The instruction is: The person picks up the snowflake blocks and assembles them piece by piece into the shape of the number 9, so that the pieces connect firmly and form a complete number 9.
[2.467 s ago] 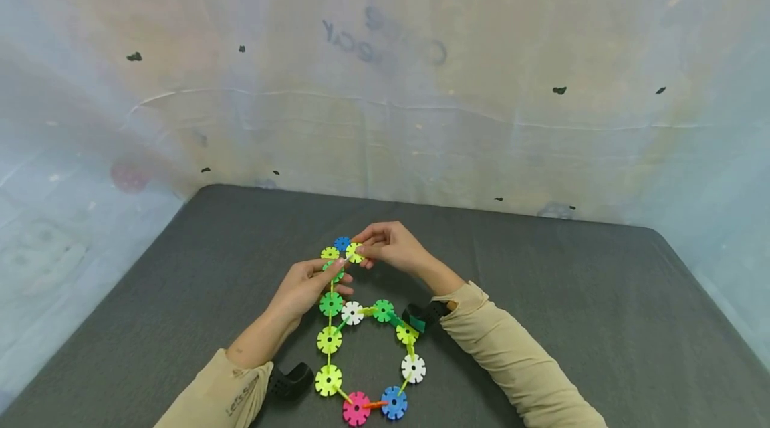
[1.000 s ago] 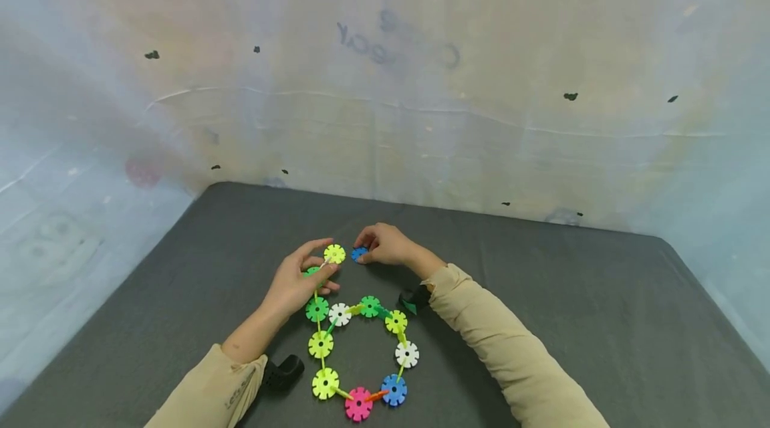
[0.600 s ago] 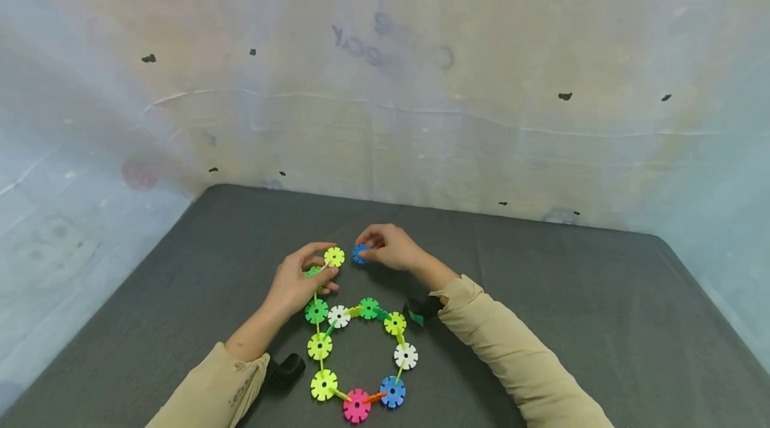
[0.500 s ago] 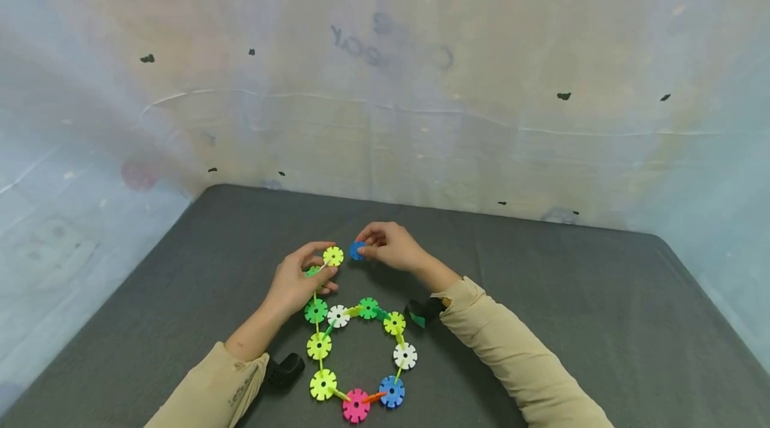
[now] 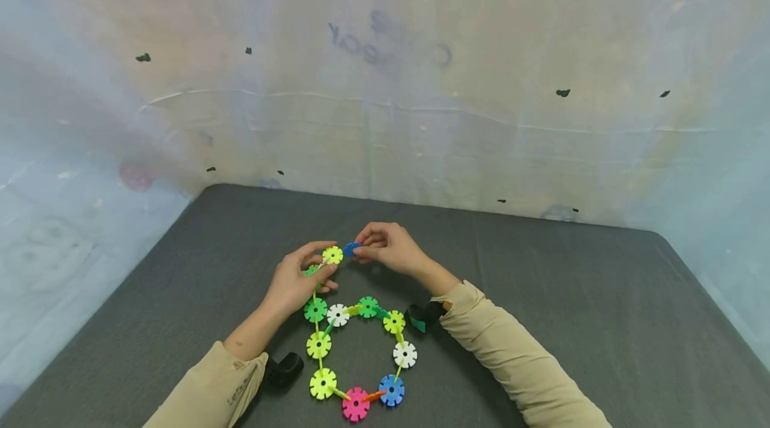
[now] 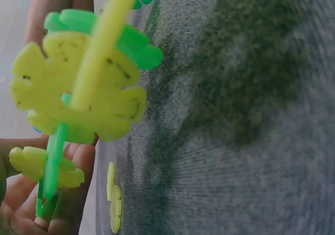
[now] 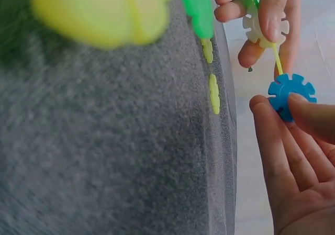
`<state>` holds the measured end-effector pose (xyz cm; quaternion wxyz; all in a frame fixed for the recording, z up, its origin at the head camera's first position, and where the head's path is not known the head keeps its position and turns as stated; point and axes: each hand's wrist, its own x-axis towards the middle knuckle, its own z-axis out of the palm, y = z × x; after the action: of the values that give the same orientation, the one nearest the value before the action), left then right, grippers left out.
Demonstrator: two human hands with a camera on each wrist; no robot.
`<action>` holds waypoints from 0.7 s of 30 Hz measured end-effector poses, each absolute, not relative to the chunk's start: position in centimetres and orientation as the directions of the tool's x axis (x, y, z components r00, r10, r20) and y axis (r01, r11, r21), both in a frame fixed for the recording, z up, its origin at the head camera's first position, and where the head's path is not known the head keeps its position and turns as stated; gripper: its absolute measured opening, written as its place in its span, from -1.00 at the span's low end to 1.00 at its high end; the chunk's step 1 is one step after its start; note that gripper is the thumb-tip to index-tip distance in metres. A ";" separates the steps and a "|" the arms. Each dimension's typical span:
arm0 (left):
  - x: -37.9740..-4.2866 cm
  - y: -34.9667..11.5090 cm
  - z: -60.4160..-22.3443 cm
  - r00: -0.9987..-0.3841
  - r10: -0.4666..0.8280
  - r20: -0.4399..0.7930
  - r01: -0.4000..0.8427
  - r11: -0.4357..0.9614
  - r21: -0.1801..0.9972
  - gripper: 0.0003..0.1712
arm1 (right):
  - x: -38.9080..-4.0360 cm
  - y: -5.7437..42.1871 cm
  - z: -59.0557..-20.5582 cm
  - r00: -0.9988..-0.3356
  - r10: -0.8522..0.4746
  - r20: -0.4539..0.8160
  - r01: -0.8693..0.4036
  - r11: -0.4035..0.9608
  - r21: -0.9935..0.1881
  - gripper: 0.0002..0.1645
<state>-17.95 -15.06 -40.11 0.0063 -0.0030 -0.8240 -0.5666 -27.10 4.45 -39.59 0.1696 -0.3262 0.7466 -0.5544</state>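
In the head view my left hand [image 5: 301, 277] holds the upper end of a chain of slotted plastic flower discs, a yellow disc [image 5: 333, 255] at its tip. My left thumb presses on a white disc [image 7: 256, 31], seen in the right wrist view. My right hand [image 5: 391, 247] pinches a blue disc [image 7: 291, 95] between thumb and fingers. Its slotted edge meets the edge-on yellow disc; whether they interlock I cannot tell. Below the hands the chain closes into a ring, with a pink disc [image 5: 356, 404] and another blue disc [image 5: 392, 390] at the near end.
A dark grey cloth covers the table [image 5: 541, 321]. A pale plastic sheet [image 5: 421, 147] hangs behind and at the sides. Black wrist cameras [image 5: 284, 371] sit close to the ring. In the right wrist view thin yellow discs [image 7: 214, 93] appear edge-on by the cloth.
Earlier my right hand held the yellow disc at the chain's tip. It then took the blue disc from beyond the chain and has brought it left against that yellow disc.
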 end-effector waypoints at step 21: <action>-17.3 -15.5 -39.9 -1.000 -0.019 -0.018 -0.024 0.349 0.937 -0.46 | -26.1 3.4 -39.3 -0.722 -0.666 0.186 -0.353 0.123 -0.928 -0.93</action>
<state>-17.29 -15.52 -39.92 -0.0019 0.0131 -0.8213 -0.5704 -26.13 3.37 -39.28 0.1389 -0.3460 0.7362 -0.5648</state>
